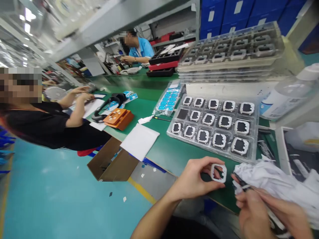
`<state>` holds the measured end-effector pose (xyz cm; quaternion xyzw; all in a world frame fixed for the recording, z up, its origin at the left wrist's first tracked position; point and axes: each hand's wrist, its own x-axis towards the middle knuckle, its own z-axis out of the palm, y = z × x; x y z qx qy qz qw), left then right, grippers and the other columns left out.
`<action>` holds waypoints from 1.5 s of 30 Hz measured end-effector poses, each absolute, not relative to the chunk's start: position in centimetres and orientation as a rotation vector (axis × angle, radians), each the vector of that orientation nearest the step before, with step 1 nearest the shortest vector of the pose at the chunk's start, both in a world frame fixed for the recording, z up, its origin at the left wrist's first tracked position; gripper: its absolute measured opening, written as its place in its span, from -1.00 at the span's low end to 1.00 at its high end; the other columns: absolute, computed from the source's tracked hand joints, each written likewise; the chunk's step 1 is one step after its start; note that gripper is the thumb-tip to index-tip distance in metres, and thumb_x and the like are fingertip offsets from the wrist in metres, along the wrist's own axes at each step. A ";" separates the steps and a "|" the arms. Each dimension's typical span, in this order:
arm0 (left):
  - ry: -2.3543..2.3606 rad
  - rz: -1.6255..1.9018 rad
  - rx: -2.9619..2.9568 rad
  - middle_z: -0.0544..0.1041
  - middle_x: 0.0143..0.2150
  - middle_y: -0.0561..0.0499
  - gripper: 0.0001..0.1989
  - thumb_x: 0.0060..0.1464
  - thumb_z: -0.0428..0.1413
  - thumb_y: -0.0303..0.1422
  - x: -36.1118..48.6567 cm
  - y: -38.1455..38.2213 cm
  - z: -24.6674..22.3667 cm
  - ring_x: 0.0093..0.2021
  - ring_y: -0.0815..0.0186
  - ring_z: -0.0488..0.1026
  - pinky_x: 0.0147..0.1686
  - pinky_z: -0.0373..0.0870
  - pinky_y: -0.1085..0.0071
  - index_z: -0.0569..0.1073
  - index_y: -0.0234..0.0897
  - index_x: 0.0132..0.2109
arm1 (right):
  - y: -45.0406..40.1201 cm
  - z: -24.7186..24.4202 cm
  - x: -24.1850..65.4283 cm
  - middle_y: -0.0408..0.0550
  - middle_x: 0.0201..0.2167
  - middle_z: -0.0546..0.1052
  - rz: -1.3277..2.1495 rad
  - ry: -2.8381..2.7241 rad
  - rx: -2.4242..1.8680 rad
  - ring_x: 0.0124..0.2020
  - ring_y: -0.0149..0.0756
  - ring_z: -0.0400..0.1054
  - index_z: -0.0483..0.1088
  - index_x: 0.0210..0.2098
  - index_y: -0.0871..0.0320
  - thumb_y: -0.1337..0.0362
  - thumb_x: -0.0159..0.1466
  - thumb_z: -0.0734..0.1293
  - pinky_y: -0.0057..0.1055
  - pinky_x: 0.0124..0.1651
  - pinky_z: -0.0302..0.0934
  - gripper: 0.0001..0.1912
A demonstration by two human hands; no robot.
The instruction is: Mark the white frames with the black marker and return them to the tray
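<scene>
Between the thumb and fingers of my left hand is a white squarish frame, held upright above the green bench near its front edge. My right hand is closed on a dark slim tool, whose tip end has a scrap of white material beside it. The tool and the frame are apart. Behind my hands a clear plastic tray holds several similar white frames in rows; one compartment in the middle row, at the left, has no white frame. A crumpled white cloth lies beside my right hand.
Stacked trays stand behind, with a clear bottle to the right. A white foam sheet overhangs the bench edge, near an orange block and a cardboard box. One person sits at the left, another across the bench.
</scene>
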<state>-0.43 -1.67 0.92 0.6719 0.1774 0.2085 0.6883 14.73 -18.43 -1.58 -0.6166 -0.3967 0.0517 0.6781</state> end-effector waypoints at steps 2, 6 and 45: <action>0.370 0.465 1.500 0.80 -0.02 -0.11 -0.40 0.16 0.60 -0.25 -0.9 -1.7 1.3 -0.05 0.12 0.82 0.16 0.81 0.20 0.68 -0.20 0.29 | -18.3 -0.9 13.5 -0.09 -0.58 0.63 0.155 -1.024 -1.401 -0.78 -0.11 0.45 0.78 -0.26 -0.19 0.23 0.43 0.59 -0.47 -0.78 0.34 -0.85; 0.340 0.463 1.498 0.82 0.01 -0.06 -0.49 0.23 0.53 -0.42 -1.4 -1.8 1.9 0.01 0.16 0.84 0.17 0.80 0.33 0.66 -0.20 0.28 | -17.2 0.7 10.0 -0.03 -0.33 0.75 -0.128 -0.677 -1.541 -0.54 -0.15 0.64 0.69 -0.15 0.11 0.25 0.43 0.64 -0.31 -0.41 0.69 -0.89; 0.396 0.668 1.965 0.81 0.03 0.02 -0.61 0.39 0.42 -0.44 -1.9 -3.1 1.7 -0.09 0.29 0.82 -0.04 0.76 0.50 0.65 -0.11 0.29 | -15.9 2.6 9.3 -0.09 -0.23 0.77 -0.337 -1.022 -1.609 -0.14 -0.06 0.80 0.56 -0.10 0.09 0.52 0.44 0.53 -0.36 -0.04 0.75 -0.79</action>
